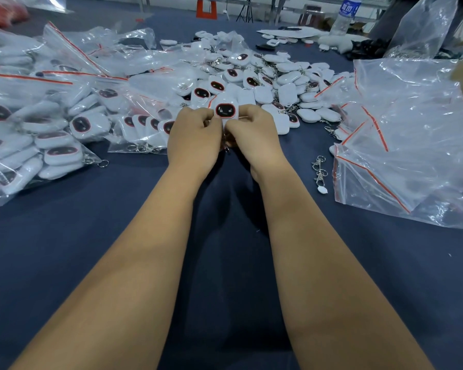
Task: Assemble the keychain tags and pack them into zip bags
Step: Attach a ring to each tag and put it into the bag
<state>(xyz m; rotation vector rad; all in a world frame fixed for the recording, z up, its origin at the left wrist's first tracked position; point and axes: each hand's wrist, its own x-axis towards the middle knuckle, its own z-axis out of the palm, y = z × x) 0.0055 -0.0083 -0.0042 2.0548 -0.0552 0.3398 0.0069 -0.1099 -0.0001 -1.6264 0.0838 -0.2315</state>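
I hold one white rounded plastic keychain tag with a black, red-rimmed face (226, 110) up between both hands, above the dark blue cloth-covered worktop (64, 249). My left hand (194, 134) pinches its left edge with curled fingers, and my right hand (253, 134) pinches the right edge the same way; a bit of metal clasp hangs below the tag between my palms (mostly hidden, so I cannot tell how it is attached). Just beyond my hands lies a loose heap of the same white tags (273, 76), some face up, some face down. To my left sit clear zip bags with red seal strips, filled with tags (54, 134). To my right is a pile of empty clear zip bags (412, 145), and beside it two silver metal clasps with rings (319, 169) lie on the cloth. A clear plastic water bottle (345, 14) stands at the far edge.
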